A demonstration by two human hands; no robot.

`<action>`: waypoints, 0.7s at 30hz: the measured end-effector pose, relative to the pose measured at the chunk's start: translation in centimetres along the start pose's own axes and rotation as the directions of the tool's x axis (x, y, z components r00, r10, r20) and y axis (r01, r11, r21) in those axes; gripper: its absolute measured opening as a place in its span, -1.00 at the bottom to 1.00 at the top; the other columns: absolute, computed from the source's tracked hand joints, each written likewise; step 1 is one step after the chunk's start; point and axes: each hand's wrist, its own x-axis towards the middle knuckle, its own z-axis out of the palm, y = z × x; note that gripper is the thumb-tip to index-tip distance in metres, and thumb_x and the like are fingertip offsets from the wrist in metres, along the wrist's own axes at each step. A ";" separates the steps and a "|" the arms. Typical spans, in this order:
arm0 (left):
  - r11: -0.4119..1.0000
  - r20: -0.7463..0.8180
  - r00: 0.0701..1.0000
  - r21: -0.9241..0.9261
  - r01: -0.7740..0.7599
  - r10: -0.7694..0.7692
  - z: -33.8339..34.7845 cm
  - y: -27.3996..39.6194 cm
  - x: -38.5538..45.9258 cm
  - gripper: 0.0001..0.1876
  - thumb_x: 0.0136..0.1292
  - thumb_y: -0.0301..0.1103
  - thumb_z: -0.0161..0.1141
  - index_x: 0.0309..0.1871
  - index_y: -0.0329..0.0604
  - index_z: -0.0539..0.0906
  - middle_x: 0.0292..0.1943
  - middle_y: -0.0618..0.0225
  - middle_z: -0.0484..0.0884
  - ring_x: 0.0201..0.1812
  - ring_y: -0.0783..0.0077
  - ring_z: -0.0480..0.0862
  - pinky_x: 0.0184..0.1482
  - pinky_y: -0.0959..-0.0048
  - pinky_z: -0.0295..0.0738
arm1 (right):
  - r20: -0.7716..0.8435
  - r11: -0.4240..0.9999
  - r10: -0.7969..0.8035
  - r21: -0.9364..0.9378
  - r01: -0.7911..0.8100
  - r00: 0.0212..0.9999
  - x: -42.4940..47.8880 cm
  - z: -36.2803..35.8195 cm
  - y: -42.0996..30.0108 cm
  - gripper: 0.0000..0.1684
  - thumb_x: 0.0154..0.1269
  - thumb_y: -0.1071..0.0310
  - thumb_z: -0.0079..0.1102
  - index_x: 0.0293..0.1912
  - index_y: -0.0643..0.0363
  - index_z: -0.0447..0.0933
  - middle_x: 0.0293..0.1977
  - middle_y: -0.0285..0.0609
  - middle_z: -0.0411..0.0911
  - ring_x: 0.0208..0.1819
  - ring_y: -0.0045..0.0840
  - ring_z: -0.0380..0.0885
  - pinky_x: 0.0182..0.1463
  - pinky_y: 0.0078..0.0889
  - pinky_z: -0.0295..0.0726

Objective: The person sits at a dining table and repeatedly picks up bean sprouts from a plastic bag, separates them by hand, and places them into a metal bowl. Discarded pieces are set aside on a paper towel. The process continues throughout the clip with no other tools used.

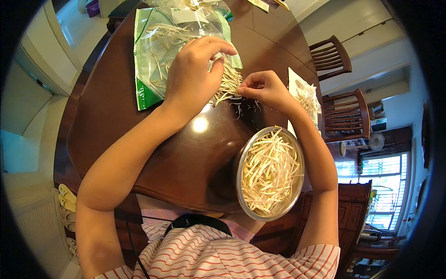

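A clear plastic bag with green edges (144, 92) lies on the dark wooden table (104, 115), with bean sprouts inside. More bean sprouts (228, 82) spill from its near right side in a loose heap. My left hand (195, 69) is over the bag and the heap, thumb and fingers apart, with nothing seen between them. At the heap's right edge, my right hand (264, 89) pinches a bean sprout between thumb and forefinger; the fingertips partly hide it. A round metal bowl (240, 188) full of pale bean sprouts (271, 171) stands near me, inside my right forearm.
Thin sprout scraps (240, 110) are scattered on the table below my right hand. Beyond my right forearm, a white sheet (292, 78) bears a pile of thin scraps (308, 101). Wooden chairs (348, 115) stand at the right. Another plastic bag (163, 4) lies at the far side.
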 end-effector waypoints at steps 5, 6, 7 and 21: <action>0.978 0.152 0.977 -0.125 0.168 -0.149 0.2 0.1 -0.4 -0.78 0.20 -0.46 0.33 -0.07 -0.19 0.74 -0.22 0.26 0.79 -0.31 0.32 0.71 -0.17 0.38 0.62 | 0.028 0.977 0.094 0.190 -0.098 0.995 -2.3 -0.8 -1.7 -0.75 0.35 0.27 0.40 -0.20 0.28 0.62 -0.32 -0.34 0.65 -0.28 -0.76 0.57 -0.12 -0.67 0.54; 0.952 0.204 0.963 -0.214 0.218 -0.175 0.4 0.3 -0.5 -0.70 0.19 -0.35 0.41 0.00 -0.20 0.75 -0.25 0.24 0.81 -0.39 0.40 0.71 -0.26 0.42 0.63 | 0.076 0.954 0.049 0.291 -0.069 0.996 -2.6 -0.6 -2.2 -0.77 0.39 0.30 0.35 -0.17 0.29 0.60 -0.30 -0.29 0.67 -0.26 -0.70 0.62 -0.10 -0.63 0.58; 0.934 0.231 0.956 -0.261 0.242 -0.183 0.6 0.4 -0.6 -0.69 0.20 -0.34 0.41 0.00 -0.22 0.75 -0.26 0.22 0.81 -0.39 0.43 0.72 -0.27 0.43 0.63 | 0.071 0.961 0.032 0.271 -0.050 0.997 -2.8 -0.4 -2.7 -0.78 0.40 0.31 0.34 -0.17 0.30 0.60 -0.30 -0.27 0.67 -0.25 -0.68 0.63 -0.09 -0.61 0.59; 0.450 0.464 0.797 -0.660 0.602 -0.386 0.4 1.0 -1.0 -0.81 0.31 -0.44 0.37 -0.11 -0.39 0.68 -0.24 0.21 0.75 -0.24 0.46 0.76 -0.13 0.54 0.72 | -0.052 0.939 0.052 0.341 -0.031 0.997 -4.7 0.9 -6.1 -0.79 0.35 0.38 0.37 -0.12 0.30 0.60 -0.28 -0.25 0.68 -0.26 -0.70 0.63 -0.11 -0.63 0.62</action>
